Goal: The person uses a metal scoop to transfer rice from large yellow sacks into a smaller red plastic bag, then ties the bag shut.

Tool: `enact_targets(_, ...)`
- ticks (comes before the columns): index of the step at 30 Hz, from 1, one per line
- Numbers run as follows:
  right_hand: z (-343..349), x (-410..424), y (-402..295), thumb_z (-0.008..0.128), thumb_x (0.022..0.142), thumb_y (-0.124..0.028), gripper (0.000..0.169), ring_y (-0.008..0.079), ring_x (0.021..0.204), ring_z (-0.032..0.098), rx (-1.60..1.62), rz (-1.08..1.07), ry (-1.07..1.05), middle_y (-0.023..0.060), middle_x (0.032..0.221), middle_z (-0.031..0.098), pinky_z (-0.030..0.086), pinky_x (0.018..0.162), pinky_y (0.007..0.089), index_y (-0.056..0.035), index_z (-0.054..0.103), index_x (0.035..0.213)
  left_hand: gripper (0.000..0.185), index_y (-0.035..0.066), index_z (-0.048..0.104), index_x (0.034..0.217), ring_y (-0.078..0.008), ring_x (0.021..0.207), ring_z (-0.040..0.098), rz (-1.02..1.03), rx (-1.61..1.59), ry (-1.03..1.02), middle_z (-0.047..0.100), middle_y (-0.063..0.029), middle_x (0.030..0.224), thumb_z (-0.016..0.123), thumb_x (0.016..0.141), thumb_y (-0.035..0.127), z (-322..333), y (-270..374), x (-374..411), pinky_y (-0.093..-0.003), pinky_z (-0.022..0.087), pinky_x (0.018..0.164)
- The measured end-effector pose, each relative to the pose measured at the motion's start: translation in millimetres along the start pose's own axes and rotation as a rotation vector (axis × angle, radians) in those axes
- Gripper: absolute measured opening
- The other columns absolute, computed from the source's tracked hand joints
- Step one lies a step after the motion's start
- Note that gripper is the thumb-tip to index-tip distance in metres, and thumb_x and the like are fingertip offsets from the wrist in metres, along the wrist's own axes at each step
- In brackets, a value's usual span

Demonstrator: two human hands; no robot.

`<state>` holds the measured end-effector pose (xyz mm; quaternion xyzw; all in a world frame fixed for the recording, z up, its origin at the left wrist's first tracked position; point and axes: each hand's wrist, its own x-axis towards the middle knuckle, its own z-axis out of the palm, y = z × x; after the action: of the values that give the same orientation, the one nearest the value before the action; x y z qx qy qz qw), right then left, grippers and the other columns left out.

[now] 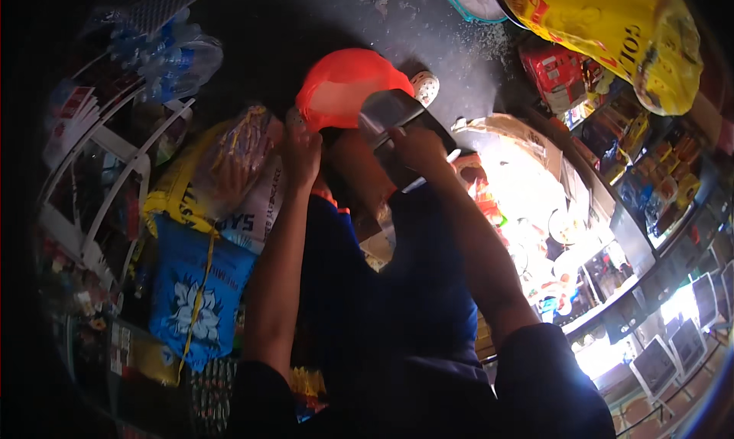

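Note:
A bright red plastic bag bulges out over the floor in front of my legs. At its near left edge, my left hand appears to pinch the rim, though the fingertips are dark and partly hidden. My right hand grips a grey sheet-metal scoop whose broad rounded end overlaps the bag's right side. What the bag holds is not visible. A light-coloured clog shows just beyond the scoop.
Left of my arm stand yellow and blue printed sacks and a white wire rack. Wrapped bottles lie farther off. A yellow sack hangs over the upper right. Brightly lit goods and stocked shelves line the right.

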<state>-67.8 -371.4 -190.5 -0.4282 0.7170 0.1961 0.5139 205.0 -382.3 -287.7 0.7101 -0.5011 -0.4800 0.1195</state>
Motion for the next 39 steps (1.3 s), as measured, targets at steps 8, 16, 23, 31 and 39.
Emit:
enact_targets(8, 73.2, 105.7, -36.0, 0.046, 0.098, -0.035, 0.038, 0.0418, 0.097, 0.07, -0.053, -0.179, 0.102, 0.0243, 0.099, 0.071, 0.054, 0.084, 0.0546, -0.0089, 0.07, 0.113, 0.07, -0.008, 0.05, 0.127, -0.0446, 0.117, 0.055, 0.27, 0.272, 0.136, 0.056, -0.0311, 0.123, 0.076, 0.082, 0.039, 14.2, -34.1, 37.3, -0.0478, 0.043, 0.102)
enact_targets(16, 95.2, 213.1, 6.9, 0.056, 0.089, -0.027, 0.036, 0.0409, 0.104, 0.069, -0.492, -0.146, -0.079, 0.021, 0.108, 0.071, 0.053, 0.093, 0.057, -0.0076, 0.072, 0.115, 0.07, -0.009, 0.054, 0.126, -0.0443, 0.121, 0.055, -0.063, 0.368, 0.032, 0.058, -0.0319, 0.127, 0.071, 0.086, 0.046, 84.1, -47.9, 101.2, -0.0482, 0.041, 0.106)
enact_targets(23, 142.5, 253.1, 30.2, 0.066, 0.083, -0.039, 0.05, 0.0349, 0.114, 0.062, -0.255, -0.245, 0.355, 0.0199, 0.128, 0.061, 0.05, 0.093, 0.0501, -0.0083, 0.066, 0.123, 0.043, -0.002, 0.06, 0.122, -0.0281, 0.097, 0.065, -0.215, -0.286, -0.109, 0.067, -0.0174, 0.103, 0.059, 0.096, 0.033, 67.0, -24.0, 102.9, -0.0395, 0.052, 0.087)
enact_targets(31, 162.7, 287.4, -2.9, 0.066, 0.084, -0.043, 0.031, 0.0261, 0.093, 0.071, -0.077, -0.562, 0.326, 0.0059, 0.104, 0.071, 0.057, 0.078, 0.0453, -0.0248, 0.074, 0.108, 0.038, -0.004, 0.06, 0.112, -0.017, 0.078, 0.059, -0.066, -0.147, -0.03, 0.061, -0.0088, 0.086, 0.056, 0.1, 0.031, 48.9, -58.2, 87.1, -0.0359, 0.049, 0.069)
enact_targets(39, 135.2, 257.6, 3.3, 0.063, 0.084, -0.054, 0.044, 0.0305, 0.094, 0.071, -0.118, -0.5, 0.057, 0.0119, 0.098, 0.073, 0.057, 0.082, 0.0463, -0.0183, 0.074, 0.108, 0.024, 0.004, 0.065, 0.114, -0.0066, 0.069, 0.051, -0.358, -0.332, -0.077, 0.059, -0.0001, 0.085, 0.06, 0.098, 0.022, 39.9, -44.4, 65.6, -0.023, 0.042, 0.059)
